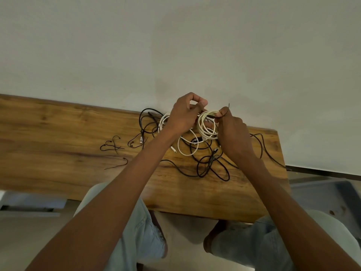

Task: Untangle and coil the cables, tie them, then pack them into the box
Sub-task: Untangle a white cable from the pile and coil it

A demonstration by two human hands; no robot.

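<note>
Jeans below table; white coil is gripped by left hand and pinched by right hand above tangle.

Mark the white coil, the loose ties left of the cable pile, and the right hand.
white coil (207,124): head view, on its looped strands between the hands.
loose ties (111,146): head view, on the crossed black ties on the table.
right hand (232,130): head view, back of the hand.

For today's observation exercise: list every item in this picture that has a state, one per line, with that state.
White coil: looped, held up by both hands.
Black tie: pinched against the coil, end sticking up.
Black cables: tangled on the table.
Spare ties: loose, unused.
Left hand: gripping coil.
Right hand: gripping coil and tie.
</note>
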